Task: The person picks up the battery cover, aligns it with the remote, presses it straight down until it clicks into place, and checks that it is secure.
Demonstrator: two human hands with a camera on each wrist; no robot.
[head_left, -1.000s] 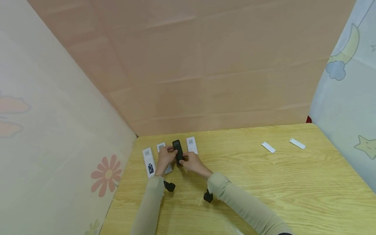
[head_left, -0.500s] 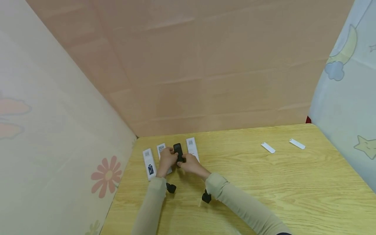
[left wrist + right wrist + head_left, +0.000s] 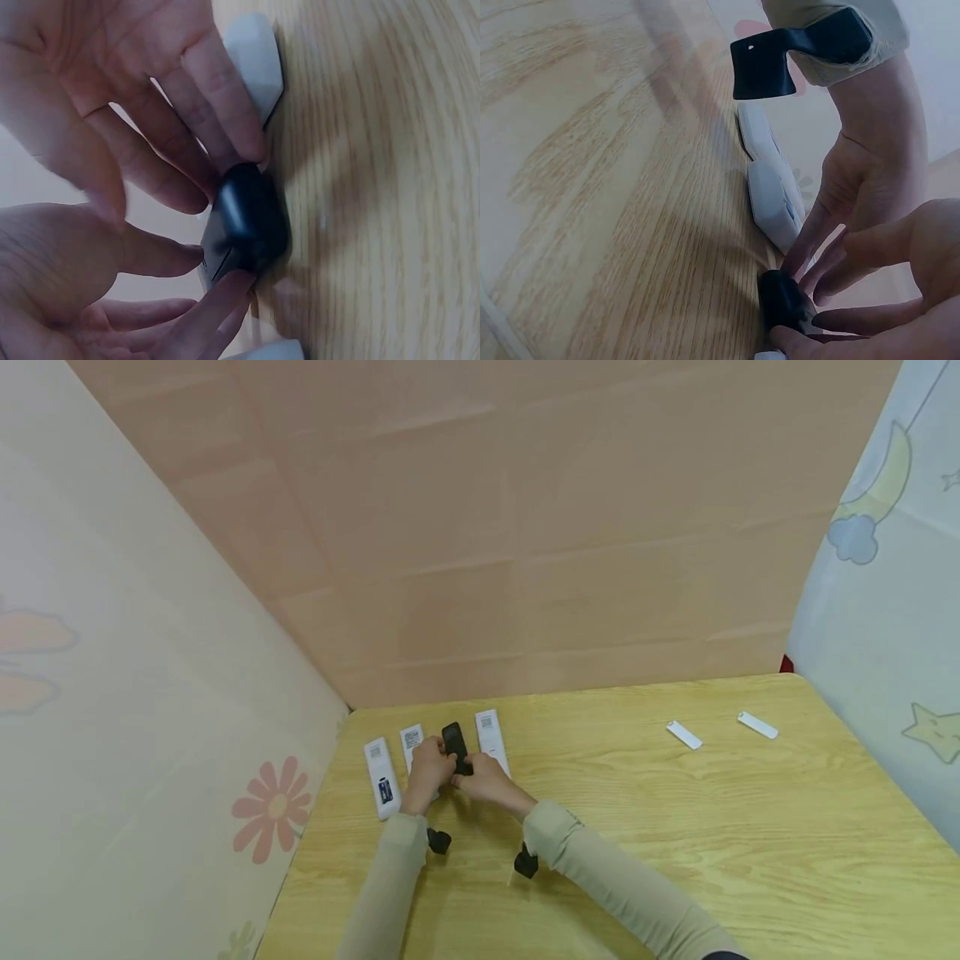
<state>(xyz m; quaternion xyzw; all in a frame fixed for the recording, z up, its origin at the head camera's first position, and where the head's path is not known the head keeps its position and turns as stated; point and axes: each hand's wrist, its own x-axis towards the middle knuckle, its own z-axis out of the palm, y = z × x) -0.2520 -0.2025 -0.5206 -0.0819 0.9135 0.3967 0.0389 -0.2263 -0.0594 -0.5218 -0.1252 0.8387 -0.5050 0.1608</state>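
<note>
You worked in a screened-off booth (image 3: 172,693)
Creased sheeting (image 3: 412,527) backed your table (image 3: 637,835); printed flower (image 3: 277,807), moon (image 3: 898,462) and star (image 3: 933,732) marked its side walls (image 3: 862,627).

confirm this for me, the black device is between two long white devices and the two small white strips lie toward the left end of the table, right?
Not quite: the two small white strips lie toward the right end of the table, as the head view shows. The black device is indeed between two long white devices.
</note>
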